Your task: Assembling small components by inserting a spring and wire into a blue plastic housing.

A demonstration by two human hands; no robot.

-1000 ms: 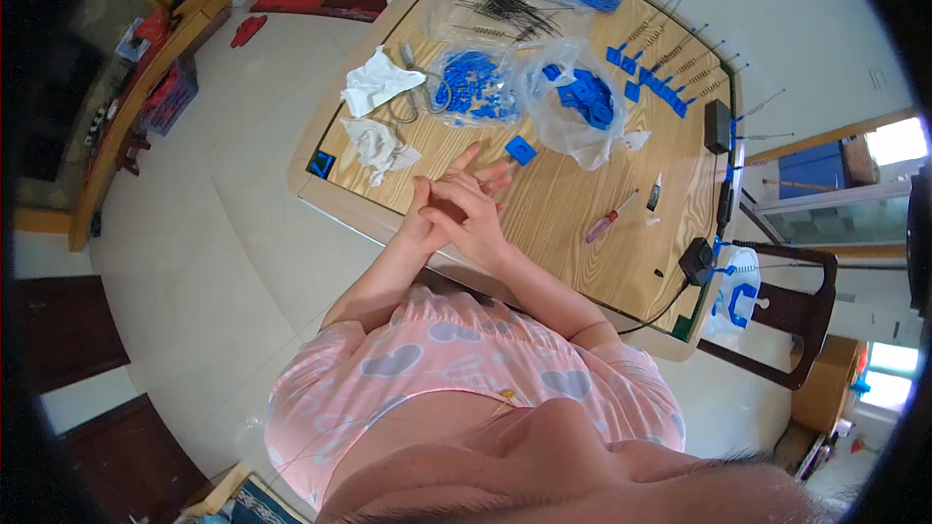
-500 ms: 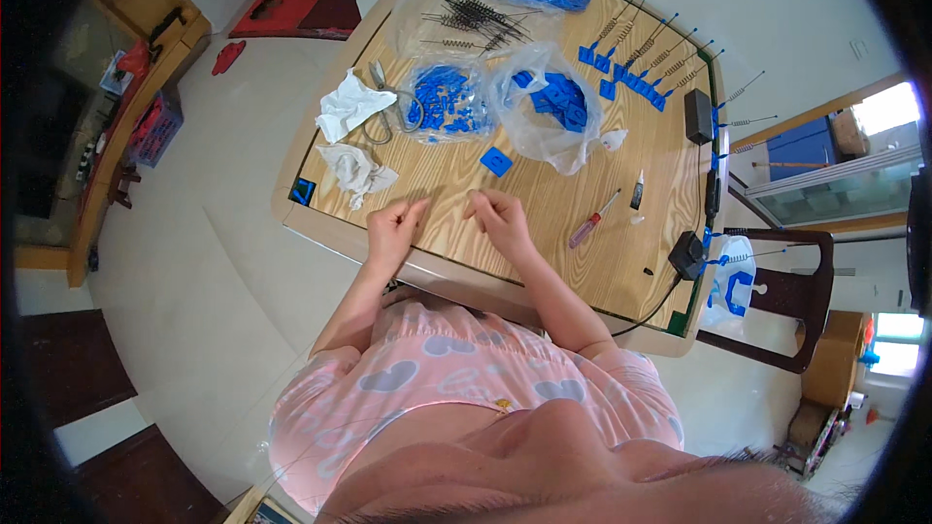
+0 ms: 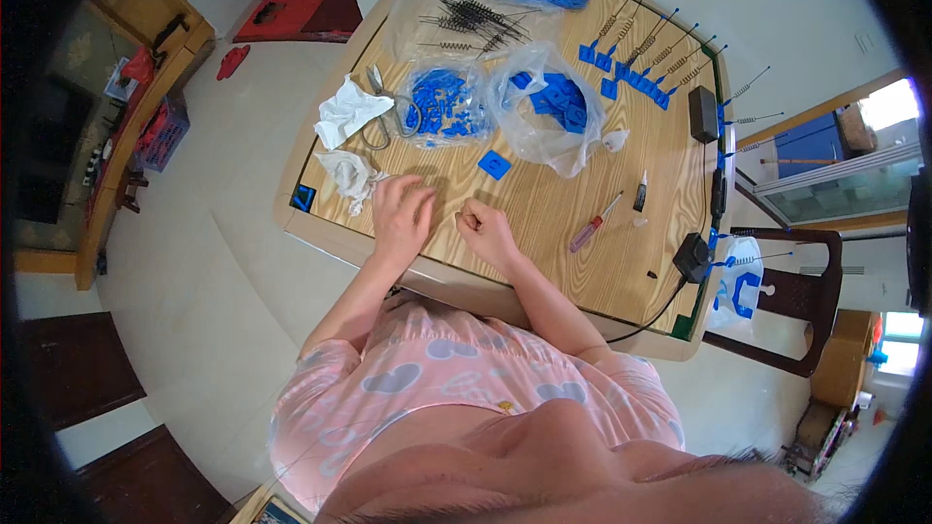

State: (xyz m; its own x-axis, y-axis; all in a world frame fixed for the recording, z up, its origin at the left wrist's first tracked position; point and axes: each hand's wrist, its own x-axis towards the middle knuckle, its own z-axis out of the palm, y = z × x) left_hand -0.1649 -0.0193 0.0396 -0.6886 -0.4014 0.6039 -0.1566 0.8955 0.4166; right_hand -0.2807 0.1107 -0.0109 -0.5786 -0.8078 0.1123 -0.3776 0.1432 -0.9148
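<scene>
While both hands rest on the desk, the left hand lies spread, its grip wide; the right hand is fisted, contents hidden. A blue square tile lies just beyond; clear bags of blue parts sit farther off.

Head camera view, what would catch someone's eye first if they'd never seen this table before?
Probably the bright blue plastic parts: two clear bags of them lie mid-table, and a row of blue pieces with wire springs lines the far right edge. Next, the two bare hands at the near edge of the wooden table: the left hand lies flat with fingers spread, the right hand is curled into a loose fist. A red-handled screwdriver lies right of them.
</scene>
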